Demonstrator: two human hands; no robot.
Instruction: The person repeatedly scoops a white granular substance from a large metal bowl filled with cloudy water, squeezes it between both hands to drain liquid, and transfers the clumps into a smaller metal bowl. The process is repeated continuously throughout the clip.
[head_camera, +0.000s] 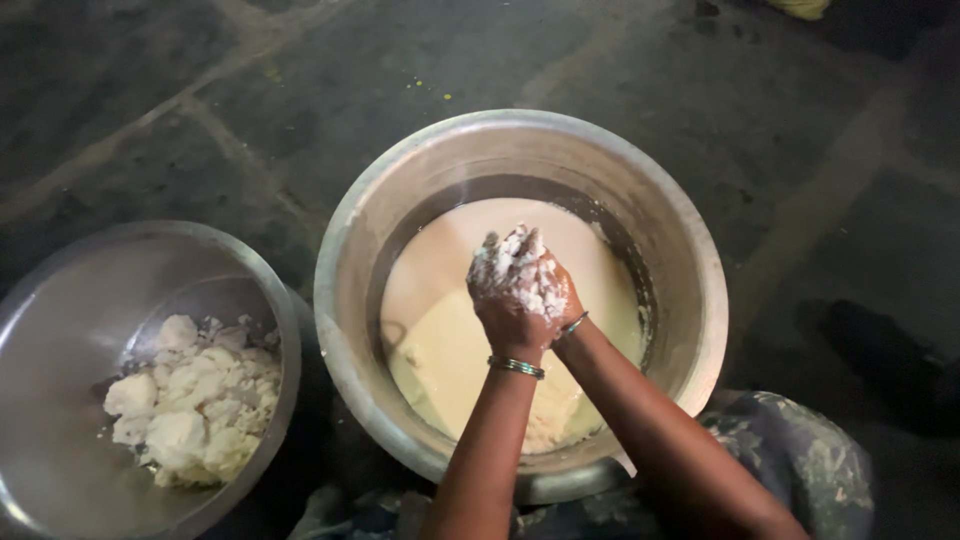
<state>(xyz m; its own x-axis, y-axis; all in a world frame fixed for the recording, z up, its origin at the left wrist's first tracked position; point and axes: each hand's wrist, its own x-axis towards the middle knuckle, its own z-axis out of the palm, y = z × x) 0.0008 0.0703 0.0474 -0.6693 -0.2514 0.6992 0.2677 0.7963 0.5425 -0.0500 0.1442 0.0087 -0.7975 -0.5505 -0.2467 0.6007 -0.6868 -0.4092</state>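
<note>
You are squeezing a white lump (522, 268) between both hands over the big pot (690, 250). It looks like the pressing step — you are pushing the wet out of a soft, crumbly handful. The lump is sitting up in the air, right above the pale milky liquid (450, 330) that is filling the pot, not down in it.

Your left hand (505, 300) is cupping the lump from the near side, and your right hand (560, 295) is closing in from the other side. The fingers (500, 262) of both hands are curled shut around the lump, and white bits are sticking all over them. Both arms are reaching forward and meeting over the middle of the pot, with the wrists nearly touching. A thin bangle (516, 367) is ringing your left wrist, and another is showing on the right.

Beside the pot, on your left, a smaller bowl (60, 300) is holding a pile of white chunks (195, 398) — they look like the same stuff. I think the next move needs a firm, even squeeze, and hands staying over the pot so drips are falling inside. Both are sitting on a dark stone floor (800, 130).
</note>
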